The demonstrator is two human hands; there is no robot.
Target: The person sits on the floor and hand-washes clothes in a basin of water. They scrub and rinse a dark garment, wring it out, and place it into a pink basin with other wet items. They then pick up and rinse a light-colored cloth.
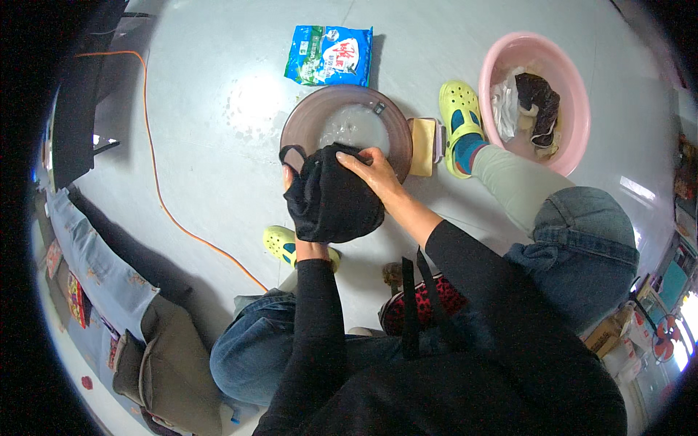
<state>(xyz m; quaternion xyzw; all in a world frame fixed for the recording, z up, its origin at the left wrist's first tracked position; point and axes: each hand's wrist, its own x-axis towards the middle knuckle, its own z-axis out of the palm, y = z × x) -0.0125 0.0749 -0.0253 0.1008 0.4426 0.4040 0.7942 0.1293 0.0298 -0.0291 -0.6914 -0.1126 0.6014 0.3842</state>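
Observation:
A black cloth garment [341, 196] with a narrow strap loop is held up between my two hands, over the near rim of a brown translucent plastic basin [305, 117]. My right hand [379, 173] pinches its upper right edge, thumb on top. My left hand [287, 177] grips it from the left and below; the cloth hides most of that hand. Cloudy, sudsy water [351, 128] stands in the basin. Touching the basin's right side is a yellow block [423, 147], apparently a soap bar, beside a pale purple dish [438, 141].
A blue and green detergent bag [330, 57] lies beyond the basin. To the right, a pink basin [581, 103] holds a dark brown garment [537, 103] and white cloth [506, 106]. My yellow-green clogs [461, 106] flank the brown basin. An orange cable [155, 163] crosses the floor at left.

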